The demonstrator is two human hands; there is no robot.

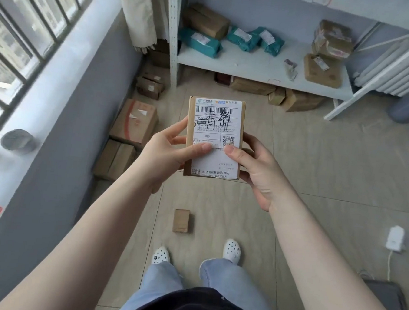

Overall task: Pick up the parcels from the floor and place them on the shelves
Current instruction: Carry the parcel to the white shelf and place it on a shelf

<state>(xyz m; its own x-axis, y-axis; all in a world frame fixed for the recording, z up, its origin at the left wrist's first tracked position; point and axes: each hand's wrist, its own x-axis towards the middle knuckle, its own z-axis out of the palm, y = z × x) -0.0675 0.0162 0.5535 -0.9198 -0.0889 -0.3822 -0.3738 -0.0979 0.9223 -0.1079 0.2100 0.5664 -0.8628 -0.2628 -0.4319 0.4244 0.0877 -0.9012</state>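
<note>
A small brown cardboard parcel with a white shipping label faces me at chest height. My left hand grips its left edge with the thumb on the label. My right hand grips its right edge, thumb also on the label. Below, on the floor between the parcel and my feet, lies another small brown box. Ahead stands the white shelf, carrying teal bagged parcels and brown boxes.
Several cardboard boxes line the floor by the grey wall under the window at left. More boxes sit under the shelf. A white charger with its cable lies on the floor at right, a white radiator beyond it.
</note>
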